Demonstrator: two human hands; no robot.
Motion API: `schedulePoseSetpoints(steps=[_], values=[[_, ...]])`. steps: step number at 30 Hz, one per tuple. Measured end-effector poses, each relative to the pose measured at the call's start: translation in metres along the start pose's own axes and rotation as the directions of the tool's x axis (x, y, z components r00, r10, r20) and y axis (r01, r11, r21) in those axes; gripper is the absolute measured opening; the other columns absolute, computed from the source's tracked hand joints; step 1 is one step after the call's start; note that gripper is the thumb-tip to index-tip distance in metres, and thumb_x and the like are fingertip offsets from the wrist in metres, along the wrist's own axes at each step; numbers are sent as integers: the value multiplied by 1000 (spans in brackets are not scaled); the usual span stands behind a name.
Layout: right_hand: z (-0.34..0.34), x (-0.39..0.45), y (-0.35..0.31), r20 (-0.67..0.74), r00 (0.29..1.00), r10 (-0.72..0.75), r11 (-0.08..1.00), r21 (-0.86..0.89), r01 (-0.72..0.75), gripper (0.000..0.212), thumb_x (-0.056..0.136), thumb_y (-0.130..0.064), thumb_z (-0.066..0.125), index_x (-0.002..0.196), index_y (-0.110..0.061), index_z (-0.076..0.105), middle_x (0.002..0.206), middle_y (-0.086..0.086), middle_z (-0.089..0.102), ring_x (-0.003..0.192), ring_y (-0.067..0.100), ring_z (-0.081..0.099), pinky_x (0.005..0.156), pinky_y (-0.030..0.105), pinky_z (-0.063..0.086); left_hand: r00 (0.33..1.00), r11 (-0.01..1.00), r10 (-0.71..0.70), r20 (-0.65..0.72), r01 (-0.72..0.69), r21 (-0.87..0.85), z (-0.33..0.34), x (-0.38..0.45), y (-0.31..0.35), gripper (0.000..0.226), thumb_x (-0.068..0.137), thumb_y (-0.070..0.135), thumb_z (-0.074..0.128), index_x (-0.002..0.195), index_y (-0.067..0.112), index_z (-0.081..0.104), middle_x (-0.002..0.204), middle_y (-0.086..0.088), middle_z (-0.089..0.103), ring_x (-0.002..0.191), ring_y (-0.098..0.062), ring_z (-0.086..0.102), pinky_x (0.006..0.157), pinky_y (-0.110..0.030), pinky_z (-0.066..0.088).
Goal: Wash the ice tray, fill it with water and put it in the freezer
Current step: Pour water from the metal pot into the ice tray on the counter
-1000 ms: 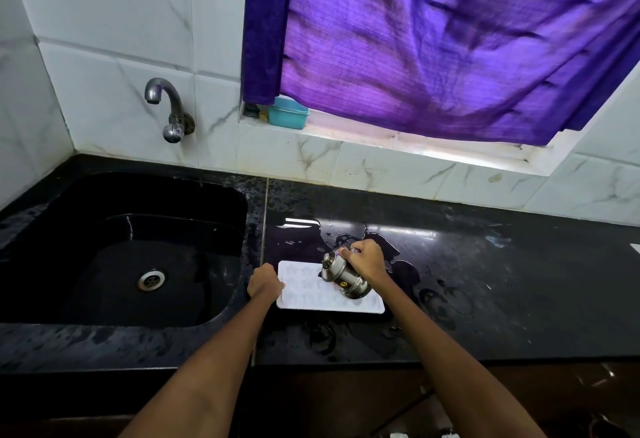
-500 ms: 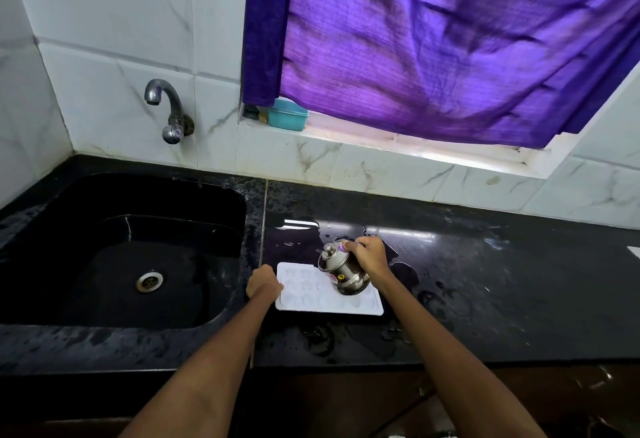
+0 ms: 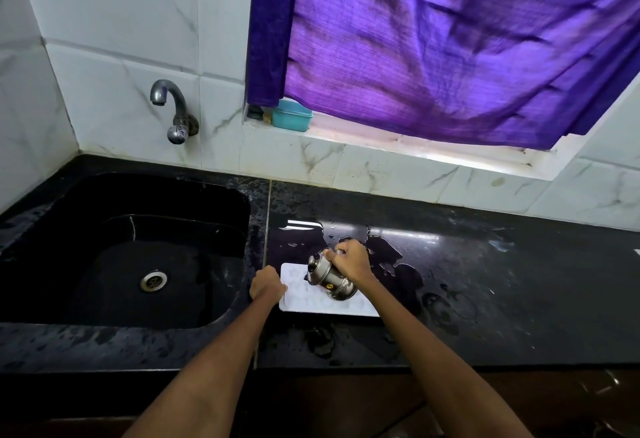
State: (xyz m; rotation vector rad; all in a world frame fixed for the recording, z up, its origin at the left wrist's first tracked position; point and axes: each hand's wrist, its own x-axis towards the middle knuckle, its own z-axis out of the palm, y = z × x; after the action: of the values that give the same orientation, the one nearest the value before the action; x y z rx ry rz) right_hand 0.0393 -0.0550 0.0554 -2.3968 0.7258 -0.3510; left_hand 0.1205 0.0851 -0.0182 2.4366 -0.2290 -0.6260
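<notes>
**Tipping a steel pot over the white ice tray**

The white ice tray (image 3: 322, 302) is lying flat on the wet black counter (image 3: 502, 285), just to the right of the black sink (image 3: 121, 250). From the drain (image 3: 153, 280), the tray is sitting at about 3 o'clock.

The left hand (image 3: 266, 286) is curling its fingers closed on the tray's left edge, at the tray's 9 o'clock side, and is touching it there.

The right hand (image 3: 349, 259) is gripping a small shiny steel pot (image 3: 329, 276) with its fingers wrapped tight around it. The pot is leaning over, with its top pointing toward 10 o'clock, and it is hanging over the middle of the tray. I cannot tell if water is coming out.

Puddles of water (image 3: 391, 257) are lying on the counter at the tray's 1 o'clock.

The tap (image 3: 173, 108) is sticking out of the white tiled wall at 12 o'clock from the sink. A purple curtain (image 3: 450, 42) is hanging over the window, and a small teal box (image 3: 291, 119) is sitting on the sill under its left corner.
</notes>
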Motion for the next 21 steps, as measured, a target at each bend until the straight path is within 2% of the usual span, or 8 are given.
schedulePoseSetpoints(steps=[21], values=[[6,2,1,10,1000,-24,998,-53,24,57,80,-15,64,42,-18,22,43,0,23,43,13,22,48,29,18,1000,1000,2,5,-2,-19,0,1,-2,38,84,22,70,117,4,61,125,-14,61,115,-31,60,92,-37,50]])
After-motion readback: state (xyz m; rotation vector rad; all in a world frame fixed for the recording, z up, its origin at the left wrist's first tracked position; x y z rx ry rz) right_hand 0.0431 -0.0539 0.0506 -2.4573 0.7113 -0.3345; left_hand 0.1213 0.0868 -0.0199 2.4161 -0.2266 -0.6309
